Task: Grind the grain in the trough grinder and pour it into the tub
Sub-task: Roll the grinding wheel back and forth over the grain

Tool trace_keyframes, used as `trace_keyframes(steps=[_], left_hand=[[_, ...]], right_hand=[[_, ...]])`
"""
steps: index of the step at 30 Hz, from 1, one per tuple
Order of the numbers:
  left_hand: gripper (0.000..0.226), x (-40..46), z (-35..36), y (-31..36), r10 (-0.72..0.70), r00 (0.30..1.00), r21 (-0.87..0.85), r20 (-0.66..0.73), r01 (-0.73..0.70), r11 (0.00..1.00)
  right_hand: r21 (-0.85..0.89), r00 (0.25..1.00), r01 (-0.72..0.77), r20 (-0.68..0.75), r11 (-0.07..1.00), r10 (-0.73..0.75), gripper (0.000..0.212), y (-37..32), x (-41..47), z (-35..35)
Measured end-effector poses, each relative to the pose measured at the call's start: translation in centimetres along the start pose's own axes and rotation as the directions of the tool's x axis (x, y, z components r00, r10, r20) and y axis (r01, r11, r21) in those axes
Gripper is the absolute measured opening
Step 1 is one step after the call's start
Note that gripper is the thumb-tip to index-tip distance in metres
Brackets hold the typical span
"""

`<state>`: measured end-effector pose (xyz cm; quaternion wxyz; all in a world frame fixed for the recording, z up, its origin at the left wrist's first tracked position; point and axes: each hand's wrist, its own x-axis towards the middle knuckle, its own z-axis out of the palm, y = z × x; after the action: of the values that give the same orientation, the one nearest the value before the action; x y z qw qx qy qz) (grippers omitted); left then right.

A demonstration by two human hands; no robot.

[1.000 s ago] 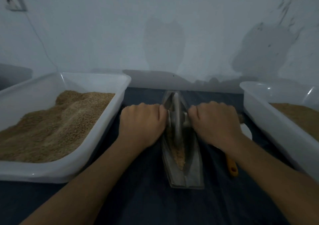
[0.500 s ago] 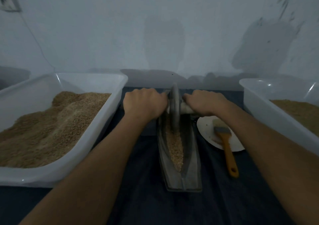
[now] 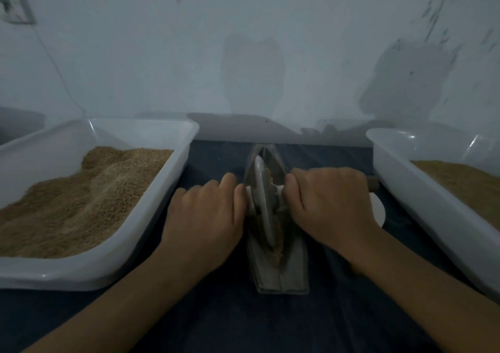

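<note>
A narrow metal trough grinder [image 3: 290, 268] lies lengthwise on the dark cloth in the middle, with brown grain [image 3: 277, 247] along its groove. An upright grinding wheel [image 3: 263, 204] stands in the trough near its middle. My left hand [image 3: 205, 217] is closed on the wheel's handle on the left side, my right hand [image 3: 330, 204] on the handle's right side. A white tub [image 3: 162, 187] heaped with grain sits to the left. A second white tub [image 3: 400, 168] with finer brown material sits to the right.
A white plate [image 3: 377, 209] peeks out behind my right hand, mostly hidden. The pale wall stands just behind the table. Dark cloth [image 3: 243, 325] covers the table in front of the trough.
Both hands pulled the wheel back toward me from the trough's far end to its middle. My right forearm now covers the brush and most of the plate.
</note>
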<state>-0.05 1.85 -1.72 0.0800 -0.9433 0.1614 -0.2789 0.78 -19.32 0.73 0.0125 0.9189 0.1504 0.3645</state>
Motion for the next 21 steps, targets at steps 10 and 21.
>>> trace_keyframes(steps=[10, 21], left_hand=[[0.038, 11.0, 2.7, -0.9, -0.062, 0.979, -0.023, 0.196, 0.068, 0.997], [0.041, -0.1, -0.8, 0.1, -0.036, 0.998, -0.141, -0.059, 0.027, 0.99]], right_hand=[[0.029, 0.785, -0.197, 0.603, 0.98, 0.139, 0.041, 4.7, 7.9, 5.8], [0.043, 0.998, -0.049, -0.039, 0.998, 0.051, 0.042, 0.2, -1.9, -0.6]])
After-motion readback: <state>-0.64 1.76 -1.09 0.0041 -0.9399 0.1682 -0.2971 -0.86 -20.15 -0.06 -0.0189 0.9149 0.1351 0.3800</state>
